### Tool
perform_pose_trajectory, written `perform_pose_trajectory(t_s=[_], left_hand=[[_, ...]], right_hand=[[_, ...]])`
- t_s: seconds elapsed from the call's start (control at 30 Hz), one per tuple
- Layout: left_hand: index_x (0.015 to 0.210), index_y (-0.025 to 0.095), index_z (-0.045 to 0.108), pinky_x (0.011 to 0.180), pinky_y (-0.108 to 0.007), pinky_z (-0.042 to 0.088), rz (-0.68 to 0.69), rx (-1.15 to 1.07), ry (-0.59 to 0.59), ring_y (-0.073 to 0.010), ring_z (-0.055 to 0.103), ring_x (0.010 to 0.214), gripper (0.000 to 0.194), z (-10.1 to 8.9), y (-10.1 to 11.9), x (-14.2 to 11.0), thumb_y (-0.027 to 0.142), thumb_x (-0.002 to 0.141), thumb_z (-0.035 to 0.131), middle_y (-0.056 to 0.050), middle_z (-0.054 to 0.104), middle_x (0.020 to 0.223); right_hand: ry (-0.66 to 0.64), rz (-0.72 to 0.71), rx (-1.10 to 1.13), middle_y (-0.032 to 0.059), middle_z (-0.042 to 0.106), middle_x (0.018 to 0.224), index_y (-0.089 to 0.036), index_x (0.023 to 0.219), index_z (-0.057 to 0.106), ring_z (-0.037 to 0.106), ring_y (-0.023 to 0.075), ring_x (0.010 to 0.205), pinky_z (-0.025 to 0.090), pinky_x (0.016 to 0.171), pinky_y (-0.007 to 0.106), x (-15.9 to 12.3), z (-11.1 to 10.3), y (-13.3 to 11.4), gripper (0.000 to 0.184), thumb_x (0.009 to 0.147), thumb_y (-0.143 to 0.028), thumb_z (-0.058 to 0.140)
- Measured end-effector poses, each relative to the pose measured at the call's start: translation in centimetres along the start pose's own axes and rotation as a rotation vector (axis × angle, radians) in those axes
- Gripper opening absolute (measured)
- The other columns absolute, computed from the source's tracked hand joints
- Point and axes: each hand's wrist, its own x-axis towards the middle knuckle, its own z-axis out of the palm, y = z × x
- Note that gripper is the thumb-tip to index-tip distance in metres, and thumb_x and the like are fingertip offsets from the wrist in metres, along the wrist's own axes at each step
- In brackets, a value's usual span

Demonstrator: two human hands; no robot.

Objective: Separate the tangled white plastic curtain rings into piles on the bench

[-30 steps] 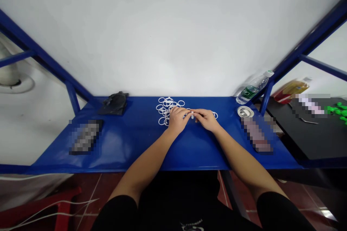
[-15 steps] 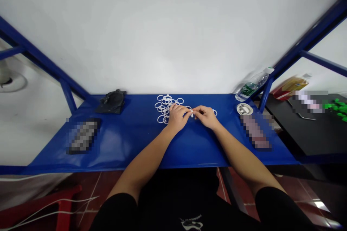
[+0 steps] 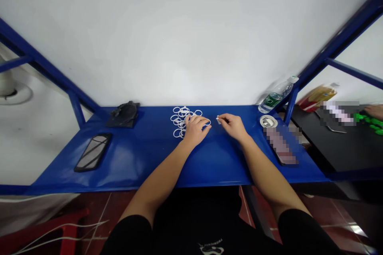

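Note:
Several thin white rings [image 3: 177, 133] lie in a loose, overlapping cluster on the blue tabletop [image 3: 155, 155]. My left hand [image 3: 195, 128] rests over the right side of the cluster, thumb apart from the fingers, hiding some rings. By its fingertips lies one white ring [image 3: 208, 122]; whether the fingers touch it I cannot tell. Off to the right, my right hand [image 3: 235, 126] pinches a small white piece [image 3: 218, 120] between thumb and index finger. That piece is too small for its exact kind to show.
At the back left sits a black plastic bag [image 3: 124, 114], with a dark phone [image 3: 93, 152] nearer the front. On the right are a tape roll [image 3: 268, 121], a leaning water bottle [image 3: 277, 95] and a blurred-out flat object [image 3: 280, 146]. Another person's hand [image 3: 375, 111] shows far right.
My hands have drawn apart: the right moved right with the small white piece, and the left thumb and fingers spread. Another person's hand has appeared at the far right.

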Motion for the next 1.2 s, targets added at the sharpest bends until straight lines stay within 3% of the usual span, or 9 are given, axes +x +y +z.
perform_pose_trajectory(t_s=[0.13,0.27,0.4,0.5,0.6,0.8,1.0,1.2], left_hand=[[0.114,0.031,0.079,0.130,-0.068,0.018,-0.045,0.139,-0.139,-0.0340,0.052,0.143,0.020,0.1,-0.3,-0.2,0.036,0.096,0.074,-0.007,0.070,0.140],[0.124,0.031,0.076,0.130,-0.071,0.016,-0.075,0.177,-0.162,-0.0365,0.048,0.147,0.028,0.2,-0.4,-0.3,0.033,0.097,0.072,-0.009,0.066,0.145],[0.126,0.031,0.075,0.126,-0.077,0.017,-0.057,0.140,-0.107,-0.0409,0.049,0.145,0.033,0.6,-0.9,-0.3,0.030,0.093,0.075,-0.012,0.067,0.143],[0.116,0.029,0.077,0.125,-0.079,0.017,-0.042,0.124,-0.096,-0.0421,0.051,0.142,0.025,0.9,-1.4,-0.4,0.027,0.092,0.075,-0.013,0.069,0.139],[0.105,0.028,0.078,0.124,-0.080,0.015,-0.054,0.123,-0.086,-0.0412,0.052,0.141,0.013,0.9,-1.8,-0.4,0.026,0.093,0.072,-0.012,0.071,0.134],[0.100,0.027,0.078,0.125,-0.079,0.013,-0.093,0.126,-0.073,-0.0407,0.052,0.140,0.016,0.7,-1.9,-0.4,0.018,0.089,0.070,-0.011,0.073,0.130],[0.120,0.032,0.076,0.128,-0.071,0.013,-0.078,0.008,-0.003,-0.0352,0.059,0.133,0.023,0.3,-0.9,-0.1,0.032,0.099,0.066,-0.008,0.076,0.125],[0.112,0.032,0.079,0.130,-0.061,0.013,-0.029,-0.058,0.085,-0.0284,0.067,0.123,0.019,-0.2,-0.6,0.1,0.034,0.104,0.062,-0.005,0.081,0.111]], right_hand=[[-0.119,0.140,-0.407,0.0073,0.083,0.103,-0.024,0.109,0.081,0.076,0.0241,0.094,0.054,0.081,0.031,0.5,-2.4,1.6,0.024,0.098,-0.030,0.060],[-0.163,0.190,-0.510,0.0067,0.083,0.104,-0.025,0.111,0.081,0.075,0.0248,0.095,0.053,0.079,0.031,0.5,-2.2,1.6,0.024,0.099,-0.034,0.062],[-0.204,0.037,-0.438,0.0093,0.079,0.117,-0.024,0.121,0.077,0.074,0.0250,0.102,0.055,0.084,0.032,-0.1,1.0,0.0,0.027,0.101,-0.028,0.060],[-0.295,-0.085,-0.380,0.0112,0.073,0.132,-0.024,0.137,0.070,0.073,0.0249,0.109,0.056,0.087,0.032,-0.4,3.5,-1.1,0.037,0.102,-0.022,0.059],[-0.353,-0.113,-0.373,0.0106,0.073,0.130,-0.026,0.145,0.064,0.073,0.0234,0.109,0.056,0.087,0.029,-0.4,4.7,-1.2,0.044,0.102,-0.018,0.056],[-0.331,-0.111,-0.308,0.0122,0.074,0.120,-0.023,0.141,0.066,0.072,0.0231,0.104,0.055,0.089,0.031,-0.4,4.0,0.4,0.040,0.105,-0.017,0.050],[-0.163,-0.163,0.078,0.0095,0.073,0.107,-0.022,0.143,0.062,0.068,0.0218,0.090,0.057,0.086,0.038,-0.5,3.4,0.2,0.041,0.103,-0.024,0.052],[-0.109,-0.123,0.285,0.0059,0.074,0.097,-0.024,0.137,0.067,0.066,0.0187,0.075,0.057,0.071,0.033,-0.9,3.8,-0.3,0.040,0.099,-0.032,0.059]])
